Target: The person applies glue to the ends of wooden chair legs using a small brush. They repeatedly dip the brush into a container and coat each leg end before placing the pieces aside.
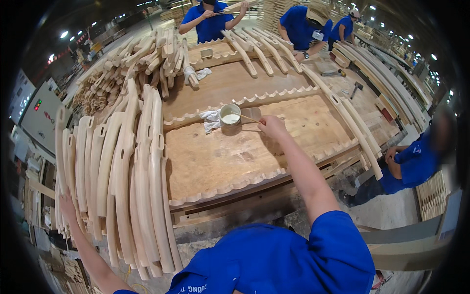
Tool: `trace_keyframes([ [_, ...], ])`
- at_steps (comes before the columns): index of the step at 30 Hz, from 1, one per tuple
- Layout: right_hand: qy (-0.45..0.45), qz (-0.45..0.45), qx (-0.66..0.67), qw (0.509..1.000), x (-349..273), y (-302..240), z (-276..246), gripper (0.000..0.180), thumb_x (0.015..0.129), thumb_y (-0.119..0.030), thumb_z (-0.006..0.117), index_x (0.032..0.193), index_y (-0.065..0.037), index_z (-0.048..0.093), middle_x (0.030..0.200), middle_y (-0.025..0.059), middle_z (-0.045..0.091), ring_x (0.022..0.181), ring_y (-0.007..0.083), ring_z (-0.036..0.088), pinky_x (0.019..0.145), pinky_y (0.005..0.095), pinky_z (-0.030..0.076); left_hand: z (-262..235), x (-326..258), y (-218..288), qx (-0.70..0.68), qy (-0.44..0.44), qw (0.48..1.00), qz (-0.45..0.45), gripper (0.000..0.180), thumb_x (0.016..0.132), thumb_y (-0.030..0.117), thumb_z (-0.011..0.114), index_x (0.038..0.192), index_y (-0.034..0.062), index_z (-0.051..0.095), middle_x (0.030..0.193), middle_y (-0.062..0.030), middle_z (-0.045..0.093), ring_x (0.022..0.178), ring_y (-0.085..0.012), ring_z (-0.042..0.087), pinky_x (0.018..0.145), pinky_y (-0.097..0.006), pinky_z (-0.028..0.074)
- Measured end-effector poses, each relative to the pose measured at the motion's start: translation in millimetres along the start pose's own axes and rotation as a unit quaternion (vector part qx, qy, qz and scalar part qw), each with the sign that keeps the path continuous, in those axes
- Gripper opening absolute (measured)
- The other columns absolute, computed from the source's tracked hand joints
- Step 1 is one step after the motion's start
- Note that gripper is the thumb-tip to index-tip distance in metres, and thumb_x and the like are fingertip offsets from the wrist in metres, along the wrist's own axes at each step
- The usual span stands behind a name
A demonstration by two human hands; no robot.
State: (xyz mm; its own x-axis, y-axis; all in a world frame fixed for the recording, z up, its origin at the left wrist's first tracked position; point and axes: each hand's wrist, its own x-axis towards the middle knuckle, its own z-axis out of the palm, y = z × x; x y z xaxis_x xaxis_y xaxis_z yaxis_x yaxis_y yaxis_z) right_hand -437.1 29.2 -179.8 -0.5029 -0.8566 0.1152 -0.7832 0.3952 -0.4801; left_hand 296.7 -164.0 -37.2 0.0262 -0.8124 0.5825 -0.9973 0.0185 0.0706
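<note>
The right hand (272, 126) pinched a slim wooden stick (251, 119), apparently dipping into a round pale pot (229, 128); lifting called for steadiness; the left hand's (67, 206) grip was unclear.

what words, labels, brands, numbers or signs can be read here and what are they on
Wearer's blue shirt: white lettering, only partly in view; I won't copy it out.
Grey cabinet at left: a red sign resembling a lightning bolt; the small marks near it are too small to read.
Badge on a co-worker at the back: too small to read.
White mark on the shirt of the person at right: too blurred to read.
</note>
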Motion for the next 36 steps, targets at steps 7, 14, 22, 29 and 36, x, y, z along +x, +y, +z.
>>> trace_keyframes([
  [7,-0.037,-0.104,-0.17,0.979,21,-37,-54,0.02,0.085,-0.028,0.056,0.091,-0.014,0.069,0.089,0.0106,0.068,0.087,0.0261,0.065,0.073,0.0421,0.05,-82,-27,73,-0.453,-0.117,0.872,-0.145,0.036,0.091,0.039,0.054,0.106,0.0069,0.05,0.076,-0.0008,0.049,0.057,-0.0073,0.048,0.049,-0.023,0.042],
  [14,-0.075,-0.252,-0.39,0.882,28,-113,-87,0.019,0.085,-0.017,0.055,0.094,-0.012,0.07,0.095,0.0062,0.069,0.089,0.0262,0.066,0.071,0.0406,0.051,-131,-166,256,-0.576,-0.248,0.764,-0.152,0.035,0.077,0.015,0.064,0.107,0.0065,0.048,0.077,-0.0022,0.052,0.057,-0.0084,0.051,0.048,-0.023,0.045],
  [22,-0.093,-0.194,-0.284,0.935,40,-80,-54,0.022,0.086,-0.016,0.054,0.102,-0.011,0.068,0.109,0.0081,0.066,0.099,0.0263,0.064,0.076,0.0397,0.052,-49,-362,341,-0.566,-0.307,0.762,-0.071,0.049,0.067,0.012,0.067,0.112,0.0024,0.05,0.087,-0.004,0.055,0.079,-0.012,0.054,0.07,-0.028,0.047],
  [29,-0.126,-0.127,-0.087,0.98,44,-38,-38,0.026,0.081,-0.016,0.054,0.099,-0.003,0.066,0.103,0.015,0.066,0.096,0.0288,0.064,0.078,0.0385,0.052,-33,-436,359,-0.607,-0.393,0.681,-0.116,0.053,0.069,0.011,0.07,0.116,0.0018,0.048,0.089,-0.0045,0.057,0.084,-0.013,0.056,0.077,-0.03,0.046],
  [36,-0.202,-0.026,0.301,0.932,37,6,3,0.022,0.082,-0.02,0.056,0.08,-0.001,0.065,0.069,0.0091,0.06,0.057,0.0177,0.055,0.053,0.0318,0.043,-20,-449,371,-0.682,-0.432,0.557,-0.195,0.041,0.072,0.007,0.067,0.108,0.0039,0.047,0.082,-0.0043,0.056,0.066,-0.0123,0.055,0.058,-0.027,0.047],
])
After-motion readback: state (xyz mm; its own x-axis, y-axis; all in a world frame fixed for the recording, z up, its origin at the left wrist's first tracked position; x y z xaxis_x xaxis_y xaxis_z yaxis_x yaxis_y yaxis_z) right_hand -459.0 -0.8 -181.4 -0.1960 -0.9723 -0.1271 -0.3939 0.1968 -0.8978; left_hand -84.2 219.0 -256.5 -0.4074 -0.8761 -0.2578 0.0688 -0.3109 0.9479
